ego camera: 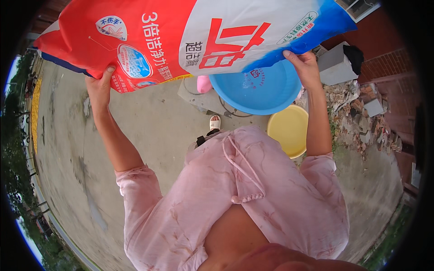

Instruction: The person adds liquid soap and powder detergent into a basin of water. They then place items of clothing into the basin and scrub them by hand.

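A large red, white and blue bag of laundry detergent (162,37), bearing printed writing, is stretched sideways across the top of the view. My left hand (98,88) grips its lower edge at the red end, thumb on the front. At the blue end, my right hand (303,67) pinches the same edge between thumb and fingers; the fingers behind the bag are hidden. Beneath the bag, partly covered by it, is a blue plastic basin (261,98) that looks to hold clear water. A pink object (204,84) shows only in part beside the basin.
A yellow basin (288,132) sits on the concrete ground (145,115), lower than the blue one. Broken bricks and rubble (362,115) lie along the right, below a grey block (339,64) with black cloth on it. A dark hose or cable (234,111) curves by the blue basin.
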Action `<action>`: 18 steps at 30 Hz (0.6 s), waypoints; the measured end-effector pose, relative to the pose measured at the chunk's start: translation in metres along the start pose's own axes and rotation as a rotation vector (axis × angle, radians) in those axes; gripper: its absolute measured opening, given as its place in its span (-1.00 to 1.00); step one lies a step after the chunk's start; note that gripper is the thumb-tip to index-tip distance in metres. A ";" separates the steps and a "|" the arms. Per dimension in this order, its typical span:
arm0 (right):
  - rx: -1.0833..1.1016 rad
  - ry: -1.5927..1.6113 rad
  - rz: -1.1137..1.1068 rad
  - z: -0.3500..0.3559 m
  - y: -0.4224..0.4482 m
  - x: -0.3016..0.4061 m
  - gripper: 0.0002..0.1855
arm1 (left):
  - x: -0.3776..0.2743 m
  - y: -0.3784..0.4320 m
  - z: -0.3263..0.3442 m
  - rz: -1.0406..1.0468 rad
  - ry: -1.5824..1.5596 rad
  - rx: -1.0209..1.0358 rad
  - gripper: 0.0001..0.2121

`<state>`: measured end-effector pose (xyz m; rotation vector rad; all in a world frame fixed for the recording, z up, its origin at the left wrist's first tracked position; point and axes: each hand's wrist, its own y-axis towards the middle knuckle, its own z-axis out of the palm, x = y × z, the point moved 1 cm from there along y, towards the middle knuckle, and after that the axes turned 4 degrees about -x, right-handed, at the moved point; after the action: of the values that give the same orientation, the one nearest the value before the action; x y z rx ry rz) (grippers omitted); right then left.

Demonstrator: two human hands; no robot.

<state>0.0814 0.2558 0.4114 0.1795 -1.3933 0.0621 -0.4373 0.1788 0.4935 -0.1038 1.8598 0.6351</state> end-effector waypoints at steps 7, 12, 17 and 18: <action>-0.024 -0.168 0.024 0.003 0.011 -0.010 -0.82 | 0.016 -0.003 0.006 0.015 0.094 -0.057 -0.69; -0.013 -0.131 -0.018 0.007 0.012 -0.001 -0.81 | 0.015 -0.001 0.001 0.058 0.011 -0.045 -0.73; 0.033 -0.247 -0.050 0.010 0.019 -0.011 -0.79 | 0.023 0.001 0.004 0.031 0.085 -0.047 -0.75; 0.019 -0.248 -0.054 0.011 0.017 -0.015 -0.79 | 0.027 -0.003 0.002 0.026 0.076 -0.049 -0.75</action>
<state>0.0652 0.2713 0.4000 0.2470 -1.6341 0.0083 -0.4453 0.1835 0.4683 -0.1373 1.9222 0.7035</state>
